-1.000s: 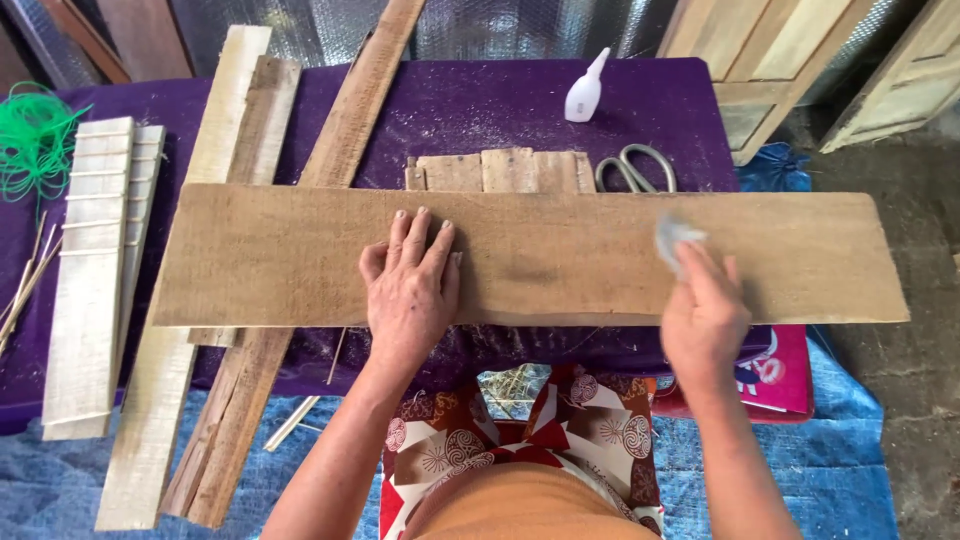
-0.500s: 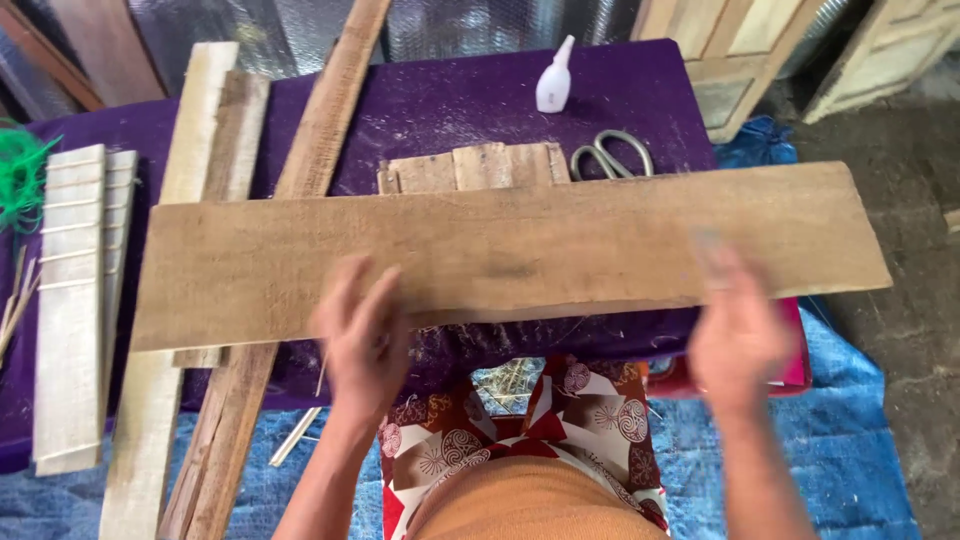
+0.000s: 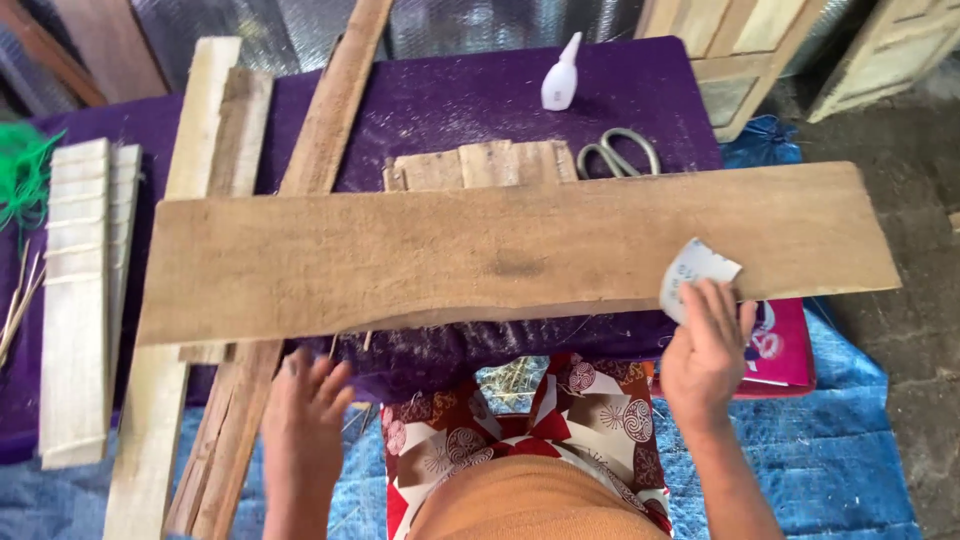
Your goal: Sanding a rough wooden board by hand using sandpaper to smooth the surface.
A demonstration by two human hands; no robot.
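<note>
Here the right hand (image 3: 706,352) is pinching a small pale sheet of sandpaper (image 3: 693,275) against the near edge of the wide plank (image 3: 480,250), which is lying crosswise on the purple table (image 3: 450,95). The left hand (image 3: 305,420) is hovering below the plank, fingers spread and holding nothing. Scissors (image 3: 620,152) and a white glue bottle (image 3: 561,75) are sitting beyond.

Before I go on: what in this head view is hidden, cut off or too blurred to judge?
- Small wooden pieces: near part hidden behind the wide board.
- Left hand: motion-blurred, so contact with the board is unclear.
- Pale sheet in the right hand: its kind cannot be told.
- Green bundle: cut off by the left edge.
- Pink item: mostly hidden by the board and right hand.
</note>
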